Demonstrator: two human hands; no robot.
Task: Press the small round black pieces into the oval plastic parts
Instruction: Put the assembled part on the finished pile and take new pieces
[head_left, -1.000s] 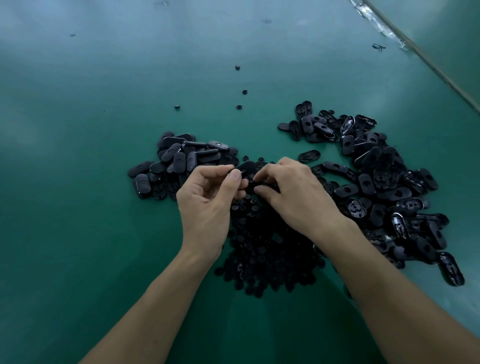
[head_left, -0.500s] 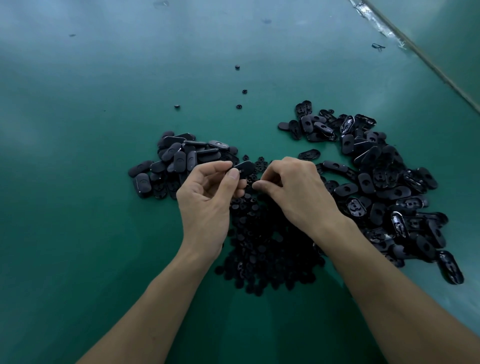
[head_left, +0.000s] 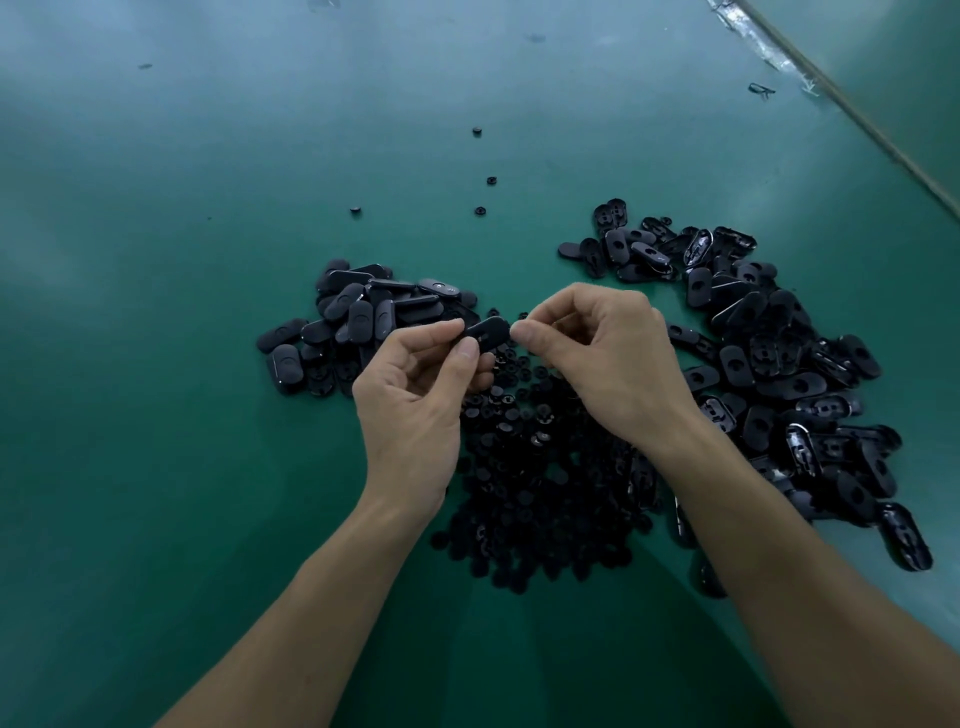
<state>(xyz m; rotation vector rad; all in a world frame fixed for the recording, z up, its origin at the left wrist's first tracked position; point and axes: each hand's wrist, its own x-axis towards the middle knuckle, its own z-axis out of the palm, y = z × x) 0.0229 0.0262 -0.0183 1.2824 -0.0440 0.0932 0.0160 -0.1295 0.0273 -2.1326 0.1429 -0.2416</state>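
My left hand (head_left: 415, 395) pinches a black oval plastic part (head_left: 491, 332) between thumb and fingers, lifted above the table. My right hand (head_left: 608, 358) is beside it, thumb and forefinger pinched together at the part's right end; what they pinch is hidden. Below both hands lies a heap of small round black pieces (head_left: 535, 478). A pile of oval parts (head_left: 358, 322) lies to the left, and a bigger pile of oval parts (head_left: 779, 374) spreads to the right.
The green table (head_left: 156, 415) carries a few stray round pieces (head_left: 480, 211) farther back. The table's edge (head_left: 857, 119) runs diagonally at the top right, with a small dark scrap (head_left: 761, 91) near it.
Both hands have risen off the heap of round pieces. The oval part in my left hand now shows clearly, and my right fingertips have come to its right end.
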